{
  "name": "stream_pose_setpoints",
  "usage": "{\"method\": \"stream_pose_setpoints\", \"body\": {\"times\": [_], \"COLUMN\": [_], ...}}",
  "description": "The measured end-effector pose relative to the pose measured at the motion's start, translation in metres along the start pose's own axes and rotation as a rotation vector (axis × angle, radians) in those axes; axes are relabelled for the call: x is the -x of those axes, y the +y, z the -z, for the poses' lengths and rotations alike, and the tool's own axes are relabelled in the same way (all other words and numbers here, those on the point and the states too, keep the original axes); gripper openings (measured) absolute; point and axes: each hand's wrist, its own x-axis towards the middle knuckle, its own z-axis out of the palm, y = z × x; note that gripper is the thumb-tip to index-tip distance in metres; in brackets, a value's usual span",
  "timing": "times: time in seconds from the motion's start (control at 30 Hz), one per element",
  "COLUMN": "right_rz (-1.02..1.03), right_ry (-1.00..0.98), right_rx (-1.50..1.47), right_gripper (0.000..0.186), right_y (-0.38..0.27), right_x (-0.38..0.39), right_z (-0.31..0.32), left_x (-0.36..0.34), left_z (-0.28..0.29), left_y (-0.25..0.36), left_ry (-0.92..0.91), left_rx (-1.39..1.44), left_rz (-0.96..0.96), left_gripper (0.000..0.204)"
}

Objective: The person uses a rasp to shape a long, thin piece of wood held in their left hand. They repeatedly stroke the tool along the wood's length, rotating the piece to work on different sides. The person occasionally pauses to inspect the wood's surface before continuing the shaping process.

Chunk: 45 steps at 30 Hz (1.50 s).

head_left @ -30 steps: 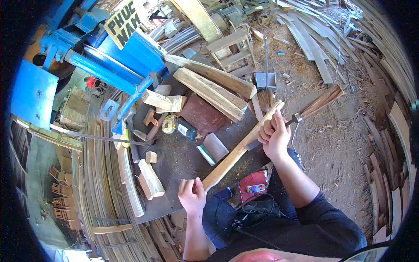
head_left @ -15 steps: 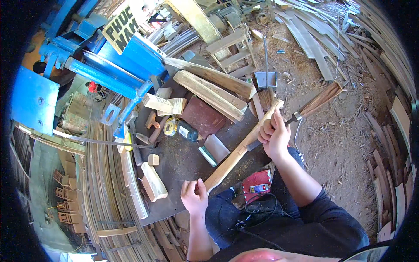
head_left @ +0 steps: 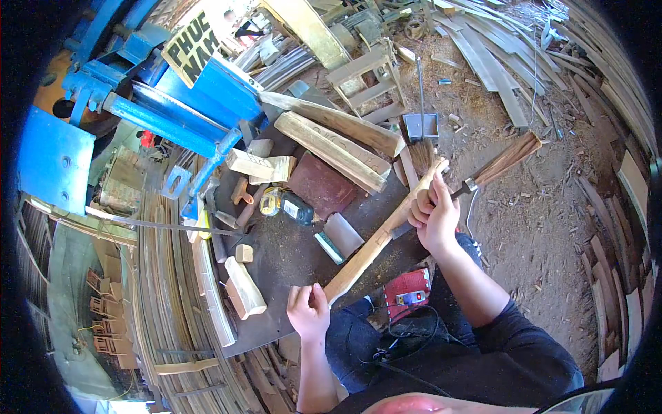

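Observation:
A long pale wooden strip [head_left: 370, 253] slants across the front of the dark worktable [head_left: 276, 241], from near my body up to the right. My left hand [head_left: 308, 312] is closed at the strip's near end, thumb and fingers pinched on it. My right hand [head_left: 436, 215] is closed around the blade of a chisel [head_left: 509, 160], its fingers also against the strip's far part. The wooden handle sticks out to the upper right, past the metal ferrule. The flat dark blade tip lies against the strip, left of my fingers; my fingers hide the blade's middle.
On the worktable are wooden blocks [head_left: 245, 288], thick beams [head_left: 331, 152], a dark bottle [head_left: 295, 207], a brown board [head_left: 321, 185] and a hammer [head_left: 247, 209]. A blue machine [head_left: 165, 114] stands left. A dustpan [head_left: 421, 126] sits on the wood-littered floor; stacked planks [head_left: 169, 276] lie left.
The chisel's handle has shifted very slightly, with its end a little closer to me. Both hands and the wooden strip stay in nearly the same place.

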Motion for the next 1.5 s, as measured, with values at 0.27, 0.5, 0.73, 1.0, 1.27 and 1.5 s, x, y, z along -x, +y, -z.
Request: {"method": "stream_pose_setpoints", "body": {"times": [0.27, 0.5, 0.73, 1.0, 1.27, 1.5], "right_rz": [0.005, -0.018, -0.086, -0.046, -0.063, -0.011], "right_ry": [-0.030, -0.009, 0.106, -0.127, -0.105, -0.100], "right_rx": [-0.023, -0.015, 0.010, 0.151, 0.141, 0.265], "right_gripper": [0.040, 0.045, 0.041, 0.042, 0.046, 0.046], "right_y": [0.002, 0.008, 0.001, 0.021, 0.057, 0.044], "right_x": [-0.004, -0.002, -0.002, 0.011, 0.035, 0.023], "right_z": [0.008, 0.002, -0.007, -0.023, -0.037, -0.040], "left_x": [0.000, 0.000, -0.002, 0.003, 0.002, 0.007], "left_z": [-0.003, 0.006, -0.007, -0.003, 0.001, 0.002], "left_y": [-0.003, -0.003, -0.008, -0.012, -0.017, -0.024], "left_ry": [0.009, 0.020, 0.016, 0.022, 0.059, 0.075], "left_rx": [-0.006, -0.023, -0.019, 0.112, 0.147, 0.150], "left_rz": [-0.013, 0.002, -0.013, 0.065, 0.108, 0.109], "left_gripper": [0.022, 0.024, 0.016, 0.004, 0.013, 0.019]}}
